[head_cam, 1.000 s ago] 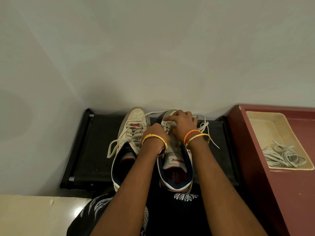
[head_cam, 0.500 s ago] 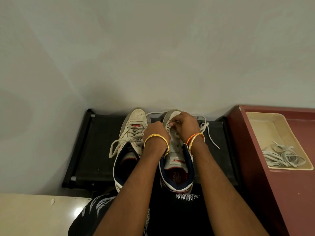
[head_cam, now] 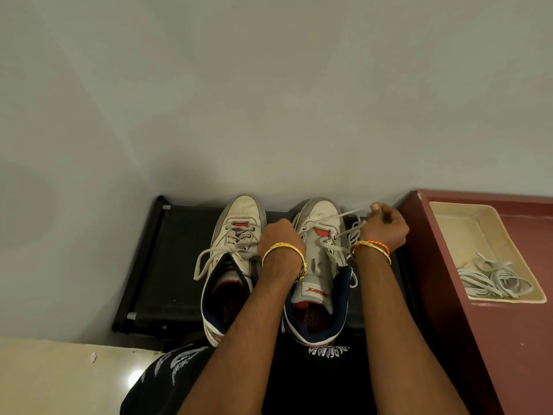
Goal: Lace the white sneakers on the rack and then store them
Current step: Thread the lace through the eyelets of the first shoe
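Note:
Two white high-top sneakers stand side by side on a black rack (head_cam: 179,265), toes toward the wall. The left sneaker (head_cam: 236,235) has its laces threaded, with loose ends trailing off to the left. The right sneaker (head_cam: 320,235) is partly laced. My right hand (head_cam: 386,224) is off the shoe's right side, pinching its white lace (head_cam: 344,215), which runs taut from the eyelets. My left hand (head_cam: 279,238) rests closed between the two sneakers against the right one's inner side; what its fingers hold is hidden.
A dark red cabinet (head_cam: 478,324) stands right of the rack. On it a cream tray (head_cam: 466,235) holds a bundle of spare white laces (head_cam: 493,280). The grey wall is close behind the rack. Pale floor shows at the lower left.
My right hand has moved from over the right sneaker's eyelets out to the right, pulling the lace taut. My left hand has stayed beside the shoe.

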Available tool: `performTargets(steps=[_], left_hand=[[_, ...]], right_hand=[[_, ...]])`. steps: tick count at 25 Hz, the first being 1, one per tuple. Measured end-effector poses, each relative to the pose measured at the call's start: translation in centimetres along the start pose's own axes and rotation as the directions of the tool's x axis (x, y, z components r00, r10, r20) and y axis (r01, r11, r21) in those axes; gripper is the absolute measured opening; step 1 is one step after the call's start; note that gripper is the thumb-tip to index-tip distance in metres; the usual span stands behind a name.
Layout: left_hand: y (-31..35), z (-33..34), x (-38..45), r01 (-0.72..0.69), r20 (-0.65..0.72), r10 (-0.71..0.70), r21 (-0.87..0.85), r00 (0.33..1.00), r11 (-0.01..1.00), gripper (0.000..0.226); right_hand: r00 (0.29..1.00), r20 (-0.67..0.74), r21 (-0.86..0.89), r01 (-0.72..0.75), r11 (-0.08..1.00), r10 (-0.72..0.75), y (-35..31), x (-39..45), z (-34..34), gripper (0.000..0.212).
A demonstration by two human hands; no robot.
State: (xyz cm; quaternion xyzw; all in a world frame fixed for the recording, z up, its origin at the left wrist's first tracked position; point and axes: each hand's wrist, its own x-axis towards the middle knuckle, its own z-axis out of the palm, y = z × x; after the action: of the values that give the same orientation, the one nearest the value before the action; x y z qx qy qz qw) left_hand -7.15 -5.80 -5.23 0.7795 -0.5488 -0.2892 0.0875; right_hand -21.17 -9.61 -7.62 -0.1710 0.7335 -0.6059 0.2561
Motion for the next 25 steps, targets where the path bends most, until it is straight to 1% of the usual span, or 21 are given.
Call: performTargets(steps=[1,2,3,4,5,6,7,8,9,10,12,14,15,16,17,18,19,20,22,25], left_hand=[[-0.1,0.0,0.0,-0.017,0.006,0.017,0.015,1.0,1.0,0.024],[-0.3,0.0,0.1,-0.029,0.005,0.028,0.028,1.0,0.999,0.024],[-0.5,0.0,0.2,-0.035,0.002,0.035,0.037,0.999,0.999,0.024],[-0.7,0.0,0.3,-0.043,-0.002,0.043,0.046,0.999,0.998,0.023],[-0.8,0.0,0.3,-0.054,-0.008,0.054,0.052,0.998,0.997,0.023],[-1.0,0.1,0.4,-0.065,-0.017,0.066,0.055,0.998,0.996,0.022],[-1.1,0.2,0.4,-0.075,-0.029,0.077,0.053,0.997,0.996,0.021],[-1.2,0.2,0.4,-0.084,-0.043,0.087,0.051,0.995,0.995,0.02],[-1.2,0.2,0.3,-0.09,-0.049,0.093,0.05,0.995,0.995,0.021],[-1.3,0.1,0.3,-0.095,-0.051,0.098,0.049,0.994,0.994,0.021],[-1.5,0.1,0.4,-0.093,-0.046,0.095,0.038,0.994,0.995,0.023],[-1.5,0.0,0.3,-0.08,-0.041,0.082,0.032,0.996,0.996,0.024],[-1.5,-0.1,0.3,-0.066,-0.042,0.068,0.035,0.997,0.997,0.024],[-1.4,-0.1,0.3,-0.049,-0.049,0.05,0.038,0.998,0.998,0.023],[-1.2,-0.2,0.1,-0.029,-0.059,0.032,0.039,0.998,0.999,0.022],[-1.1,-0.3,0.0,-0.012,-0.071,0.015,0.042,0.997,0.999,0.022],[-0.9,-0.5,-0.1,-0.002,-0.081,0.006,0.049,0.997,0.999,0.021],[-0.8,-0.6,-0.2,0.005,-0.085,0.0,0.057,0.996,0.998,0.021],[-0.6,-0.8,-0.3,0.015,-0.081,-0.01,0.063,0.997,0.998,0.02],[-0.6,-1.0,-0.3,0.038,-0.067,-0.034,0.054,0.997,0.998,0.021]], right_hand=[[0.996,0.026,-0.158,0.092,0.983,-0.089,0.0,-0.1,-0.2,0.016],[0.967,0.125,-0.3,0.252,0.92,-0.223,-0.1,-0.6,-0.2,0.022],[0.886,0.299,-0.359,0.448,0.819,-0.354,-0.2,-1.0,-0.1,0.026],[0.755,0.506,-0.347,0.622,0.702,-0.418,-0.5,-1.6,0.2,0.028],[0.601,0.696,-0.31,0.745,0.59,-0.393,-0.7,-2.3,0.6,0.028],[0.471,0.833,-0.299,0.825,0.48,-0.29,-0.8,-3.0,1.1,0.03],[0.393,0.904,-0.31,0.873,0.375,-0.167,-0.9,-3.7,1.6,0.031],[0.362,0.929,-0.328,0.9,0.286,-0.073,-1.0,-4.2,2.1,0.031],[0.358,0.933,-0.345,0.912,0.224,-0.021,-0.9,-4.6,2.5,0.029],[0.367,0.93,-0.36,0.912,0.197,-0.001,-0.9,-4.7,2.7,0.027],[0.417,0.909,-0.408,0.891,0.199,-0.005,-0.8,-4.4,2.8,0.023],[0.472,0.881,-0.452,0.859,0.242,-0.03,-0.6,-4.2,2.7,0.02],[0.484,0.874,-0.458,0.851,0.258,-0.045,-0.5,-4.1,2.7,0.018],[0.477,0.876,-0.448,0.859,0.248,-0.071,-0.4,-4.2,2.7,0.017],[0.457,0.881,-0.423,0.877,0.226,-0.123,-0.3,-4.3,2.6,0.016],[0.427,0.877,-0.384,0.898,0.213,-0.22,-0.3,-4.3,2.5,0.016],[0.393,0.85,-0.339,0.918,0.207,-0.351,-0.2,-4.2,2.5,0.015],[0.375,0.793,-0.301,0.927,0.225,-0.481,-0.2,-3.9,2.5,0.014],[0.38,0.64,-0.258,0.925,0.279,-0.667,-0.3,-3.1,2.3,0.013],[0.417,0.448,-0.212,0.909,0.359,-0.791,-1.6,-1.5,1.3,0.017]])
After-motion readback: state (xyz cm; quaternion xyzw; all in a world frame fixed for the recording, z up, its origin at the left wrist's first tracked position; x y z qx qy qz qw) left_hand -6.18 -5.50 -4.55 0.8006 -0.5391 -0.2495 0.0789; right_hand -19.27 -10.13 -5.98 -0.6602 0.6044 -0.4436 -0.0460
